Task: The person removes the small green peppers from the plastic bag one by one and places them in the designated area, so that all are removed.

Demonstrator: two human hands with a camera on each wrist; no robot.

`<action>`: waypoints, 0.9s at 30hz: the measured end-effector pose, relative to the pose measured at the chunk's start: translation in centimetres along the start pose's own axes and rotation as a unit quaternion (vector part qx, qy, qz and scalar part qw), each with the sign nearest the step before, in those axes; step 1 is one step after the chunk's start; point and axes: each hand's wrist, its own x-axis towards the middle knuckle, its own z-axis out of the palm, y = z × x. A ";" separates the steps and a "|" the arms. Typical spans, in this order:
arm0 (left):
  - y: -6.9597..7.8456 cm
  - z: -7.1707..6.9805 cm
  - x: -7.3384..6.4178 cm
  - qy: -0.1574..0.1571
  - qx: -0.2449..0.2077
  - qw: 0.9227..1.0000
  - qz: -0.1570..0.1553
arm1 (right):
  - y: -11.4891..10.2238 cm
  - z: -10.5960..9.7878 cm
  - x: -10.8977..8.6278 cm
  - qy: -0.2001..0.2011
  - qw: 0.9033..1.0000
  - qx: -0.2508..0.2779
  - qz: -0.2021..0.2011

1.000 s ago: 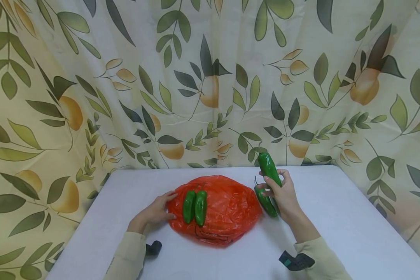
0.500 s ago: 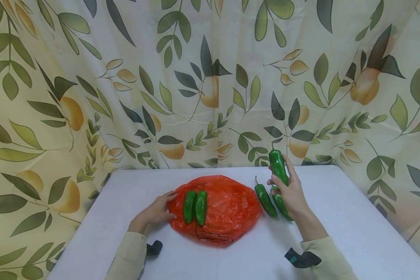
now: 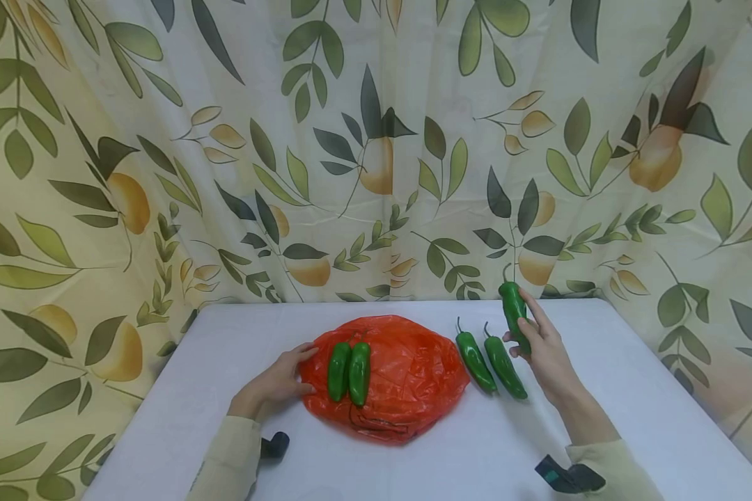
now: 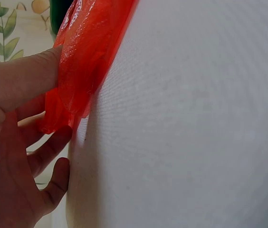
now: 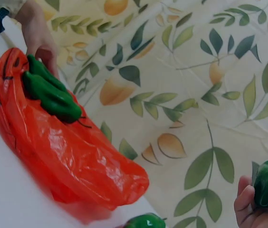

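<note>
A green chili pepper (image 3: pixel 514 309) with its stem up is held in my right hand (image 3: pixel 551 358), above the back right of the table. Two more green chili peppers lie just left of that hand, one chili (image 3: pixel 475 362) against the bag's right edge and one chili (image 3: pixel 505 367) beside it. My left hand (image 3: pixel 277 379) grips the left edge of a red plastic bag (image 3: pixel 413 369); in the left wrist view, thumb and curled fingers (image 4: pixel 51 147) close round the red film. Side by side on top of the bag lie two green chilies (image 3: pixel 349 374).
The white table (image 3: pixel 326 466) runs back to a curtain (image 3: pixel 376 229) printed with leaves and fruit. Dark straps with small devices (image 3: pixel 569 475) sit at both sleeves. What the bag holds inside is hidden.
My right hand has moved right and lower with its chili, away from the bag. The two table chilies now show fully. My left hand and the bag stay still.
</note>
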 end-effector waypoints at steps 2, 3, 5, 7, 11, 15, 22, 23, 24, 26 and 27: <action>0.1 0.0 -0.1 0.000 0.000 1.000 -0.001 | 0.2 -0.4 0.0 -0.002 1.000 -0.011 0.011; 0.1 0.0 -0.1 0.000 -0.001 1.000 -0.003 | 0.3 -0.6 0.0 -0.002 1.000 -0.020 0.015; 0.2 -0.1 -0.1 0.001 -0.001 1.000 -0.004 | 0.4 -0.9 0.0 -0.002 0.999 -0.045 0.020; 0.2 0.0 0.0 0.001 0.001 1.000 -0.003 | 0.5 -1.3 0.0 -0.001 0.997 -0.073 0.022; 0.0 0.0 0.1 0.002 0.002 1.000 -0.002 | 0.7 -2.1 0.1 -0.001 0.994 -0.108 0.022; -0.1 0.0 0.1 0.001 0.001 1.000 -0.002 | 1.1 -2.6 0.1 -0.003 0.992 -0.125 0.024; -0.1 0.0 -0.1 0.001 -0.001 1.000 -0.002 | 1.7 -3.0 0.1 -0.016 0.985 -0.170 0.017; -0.1 0.0 -0.1 0.001 0.000 1.000 -0.001 | 1.8 -3.0 0.1 -0.017 0.984 -0.174 0.018; 0.0 -0.1 -0.1 0.001 -0.001 1.000 -0.001 | 1.8 -3.0 0.1 -0.016 0.984 -0.178 0.019; 0.1 -0.1 -0.2 0.000 -0.002 1.000 0.000 | 2.0 -3.1 0.2 -0.015 0.983 -0.183 0.025; 0.1 -0.1 -0.1 0.000 -0.003 1.000 0.001 | 2.1 -3.1 0.2 -0.014 0.982 -0.186 0.028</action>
